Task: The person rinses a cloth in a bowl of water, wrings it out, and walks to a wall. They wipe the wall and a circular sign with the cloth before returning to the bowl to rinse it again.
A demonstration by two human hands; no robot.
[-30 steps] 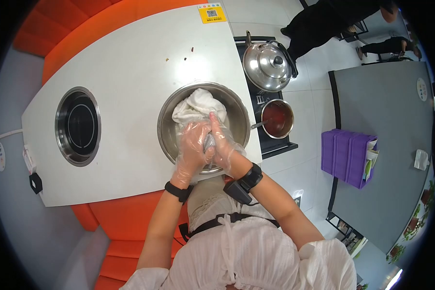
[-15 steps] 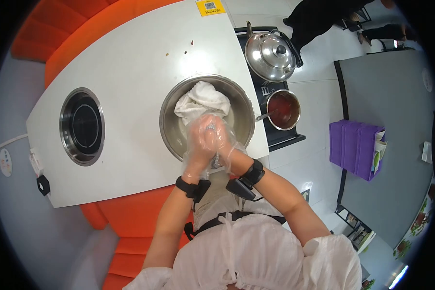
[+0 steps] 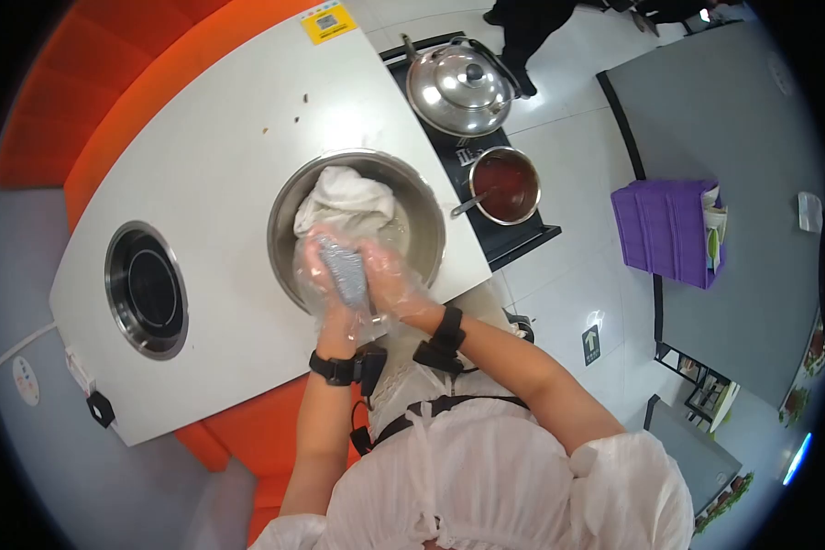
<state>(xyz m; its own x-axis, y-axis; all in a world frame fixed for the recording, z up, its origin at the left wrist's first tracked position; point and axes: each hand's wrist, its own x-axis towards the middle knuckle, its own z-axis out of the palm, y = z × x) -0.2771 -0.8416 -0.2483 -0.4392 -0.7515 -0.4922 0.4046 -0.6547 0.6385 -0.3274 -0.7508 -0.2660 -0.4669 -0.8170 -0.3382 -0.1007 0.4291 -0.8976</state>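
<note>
My left hand (image 3: 315, 268), in a clear plastic glove, is closed around a grey, textured scrubbing pad (image 3: 344, 273) over a steel basin (image 3: 435, 220). From the other side my right hand (image 3: 390, 280), gloved in the same loose plastic, presses its curled fingers against the pad's edge. Just beyond the fingers, a crumpled white towel (image 3: 346, 197) lies in the basin. A little pale liquid shows on the basin floor. Glove plastic blurs the outline of the fingers.
Right of the basin, a black stand (image 3: 522, 243) carries a steel kettle (image 3: 458, 90) and a pot of reddish liquid (image 3: 506, 183) with a spoon handle. A round black cooker (image 3: 151, 289) is set into the white table (image 3: 220, 192). A purple organiser (image 3: 665, 229) stands further right.
My hands, clasped together before, have parted slightly, uncovering much more of the grey pad. The whole view has shifted and turned, so basin and kettle appear further left.
</note>
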